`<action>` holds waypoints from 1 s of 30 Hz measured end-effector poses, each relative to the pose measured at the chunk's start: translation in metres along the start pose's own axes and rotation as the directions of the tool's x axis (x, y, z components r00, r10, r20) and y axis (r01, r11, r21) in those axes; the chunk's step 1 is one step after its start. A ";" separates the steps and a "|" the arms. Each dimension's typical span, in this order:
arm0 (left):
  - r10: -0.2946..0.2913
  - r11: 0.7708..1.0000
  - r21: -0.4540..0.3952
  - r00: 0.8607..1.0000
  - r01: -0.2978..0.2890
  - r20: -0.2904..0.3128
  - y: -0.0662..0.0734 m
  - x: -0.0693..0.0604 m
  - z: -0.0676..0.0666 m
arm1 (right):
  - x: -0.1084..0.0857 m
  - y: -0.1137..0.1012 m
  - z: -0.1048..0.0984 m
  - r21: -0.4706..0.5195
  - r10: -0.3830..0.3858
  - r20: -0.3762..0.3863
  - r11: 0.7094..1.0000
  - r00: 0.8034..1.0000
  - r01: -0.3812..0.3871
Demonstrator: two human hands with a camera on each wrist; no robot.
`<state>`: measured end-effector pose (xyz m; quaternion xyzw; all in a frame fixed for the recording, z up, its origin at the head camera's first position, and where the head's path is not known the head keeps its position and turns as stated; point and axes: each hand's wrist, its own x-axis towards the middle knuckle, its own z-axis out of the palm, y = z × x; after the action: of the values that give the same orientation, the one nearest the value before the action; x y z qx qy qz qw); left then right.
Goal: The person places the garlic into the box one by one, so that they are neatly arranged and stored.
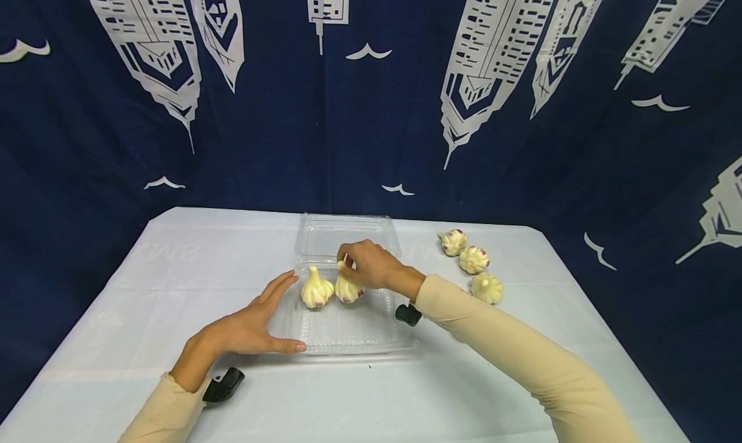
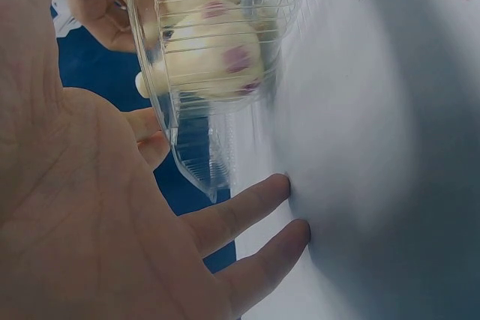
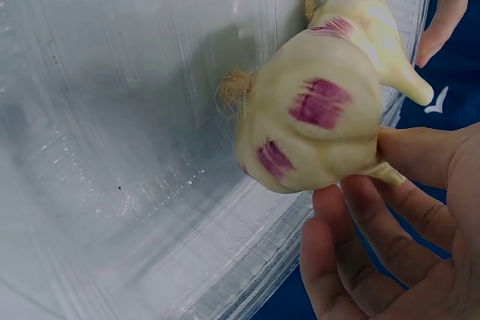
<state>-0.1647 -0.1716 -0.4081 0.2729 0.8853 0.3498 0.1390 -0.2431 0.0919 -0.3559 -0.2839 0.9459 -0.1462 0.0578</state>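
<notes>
A clear plastic clamshell container (image 1: 359, 330) lies with its lid (image 1: 348, 234) folded back behind it. In its back left part stands one garlic bulb (image 1: 317, 290), stem up. My right hand (image 1: 371, 266) pinches a second garlic bulb (image 3: 315, 121) by its stem, right beside the first; purple patches and a root tuft show in the right wrist view. At the container's left side my left hand (image 1: 249, 327) is spread, thumb at the front corner. Two of its fingertips (image 2: 277, 185) touch the table in the left wrist view.
Three more garlic bulbs lie in a row on the right of the white-covered table (image 1: 174, 288): one at the back (image 1: 453, 242), one in the middle (image 1: 474, 260) and one in front (image 1: 487, 288). A dark blue printed curtain (image 1: 324, 121) hangs behind the table.
</notes>
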 end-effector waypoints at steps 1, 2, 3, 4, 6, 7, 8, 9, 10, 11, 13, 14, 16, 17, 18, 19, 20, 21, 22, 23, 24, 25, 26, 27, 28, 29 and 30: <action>0.000 1.000 0.000 1.000 0.000 0.001 0.000 0.000 0.000 | 0.000 0.000 0.000 0.001 0.003 -0.004 1.000 1.000 -0.003; 0.000 1.000 0.000 1.000 0.000 0.001 0.000 0.000 0.000 | 0.000 0.000 0.000 0.003 0.004 -0.006 1.000 1.000 -0.004; -0.001 1.000 -0.001 1.000 0.001 0.001 0.000 0.000 0.000 | 0.000 0.000 0.000 0.005 0.006 -0.009 1.000 1.000 -0.006; -0.001 1.000 0.000 1.000 0.001 0.001 0.000 0.000 0.000 | 0.000 0.000 0.000 0.003 0.008 -0.010 1.000 1.000 -0.008; -0.003 1.000 -0.001 1.000 0.003 0.002 0.000 0.000 0.000 | 0.000 0.000 0.000 0.002 0.011 -0.012 1.000 1.000 -0.011; -0.004 1.000 0.000 1.000 0.004 0.003 0.000 0.000 0.001 | 0.000 0.000 0.000 0.001 0.011 -0.013 1.000 1.000 -0.011; -0.005 1.000 0.001 1.000 0.005 0.004 0.000 0.000 0.001 | -0.001 0.001 0.000 0.005 0.011 -0.014 1.000 1.000 -0.011; -0.006 1.000 0.002 1.000 0.006 0.004 -0.001 0.000 0.001 | -0.001 0.001 0.000 0.011 0.012 -0.015 1.000 1.000 -0.012; -0.006 1.000 0.003 1.000 0.006 0.005 -0.001 0.000 0.001 | -0.001 0.002 -0.001 0.014 0.013 -0.017 1.000 1.000 -0.013; -0.006 1.000 0.002 1.000 0.006 0.006 -0.001 0.000 0.001 | -0.002 0.003 -0.001 0.018 0.012 -0.020 1.000 1.000 -0.011; -0.004 1.000 0.002 1.000 0.004 0.005 -0.001 0.000 0.001 | -0.004 0.005 -0.004 0.028 0.010 -0.032 1.000 0.999 -0.009; -0.003 1.000 0.002 1.000 0.003 0.004 0.000 0.000 0.001 | -0.005 0.007 -0.005 0.032 0.010 -0.039 0.999 0.999 -0.009; -0.002 1.000 0.002 1.000 0.002 0.006 0.000 0.000 0.001 | -0.009 0.011 -0.008 0.046 0.004 -0.057 0.999 0.998 -0.001; -0.003 1.000 0.002 1.000 0.003 0.006 0.000 0.000 0.001 | -0.011 0.013 -0.009 0.057 0.000 -0.068 0.998 0.998 0.004; -0.003 1.000 0.004 1.000 0.003 0.007 0.000 0.000 0.001 | -0.014 0.015 -0.011 0.071 -0.002 -0.078 0.997 0.997 0.007; -0.004 1.000 0.006 1.000 0.004 0.007 0.000 0.000 0.001 | -0.017 0.018 -0.013 0.085 -0.006 -0.090 0.996 0.996 0.013; -0.005 1.000 0.007 1.000 0.005 0.007 0.000 0.000 0.001 | -0.021 0.020 -0.014 0.094 -0.013 -0.101 0.995 0.995 0.022; -0.005 1.000 0.008 1.000 0.005 0.007 0.000 0.000 0.000 | -0.025 0.022 -0.016 0.107 -0.021 -0.114 0.994 0.993 0.034; -0.006 1.000 0.009 1.000 0.006 0.007 0.000 0.000 0.000 | -0.029 0.024 -0.018 0.116 -0.030 -0.126 0.992 0.992 0.045; -0.006 1.000 0.010 1.000 0.005 0.006 0.000 0.000 0.000 | -0.034 0.026 -0.019 0.124 -0.038 -0.138 0.991 0.990 0.056; -0.005 1.000 0.010 1.000 0.005 0.006 0.000 0.000 0.000 | -0.039 0.028 -0.021 0.128 -0.048 -0.151 0.990 0.987 0.067; -0.003 1.000 0.010 1.000 0.003 0.006 0.000 0.000 0.000 | -0.045 0.030 -0.022 0.130 -0.057 -0.163 0.988 0.985 0.079; -0.001 1.000 0.009 1.000 0.001 0.008 0.000 0.000 0.000 | -0.051 0.032 -0.024 0.134 -0.061 -0.172 0.987 0.983 0.085; -0.001 1.000 0.008 1.000 0.001 0.008 0.000 0.000 0.000 | -0.057 0.034 -0.025 0.137 -0.065 -0.180 0.986 0.981 0.091; 0.000 1.000 0.009 1.000 0.000 0.009 0.000 0.000 0.000 | -0.063 0.036 -0.026 0.143 -0.067 -0.187 0.985 0.980 0.095; 0.000 1.000 0.008 1.000 0.000 0.009 0.000 0.000 0.000 | -0.070 0.037 -0.027 0.145 -0.070 -0.194 0.984 0.978 0.099; 0.000 1.000 0.008 1.000 0.000 0.009 0.000 0.000 0.000 | -0.076 0.039 -0.027 0.145 -0.072 -0.202 0.984 0.977 0.102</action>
<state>-0.1641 -0.1716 -0.4083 0.2750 0.8860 0.3451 0.1422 -0.2053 0.1714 -0.3405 -0.3042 0.9194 -0.2484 -0.0202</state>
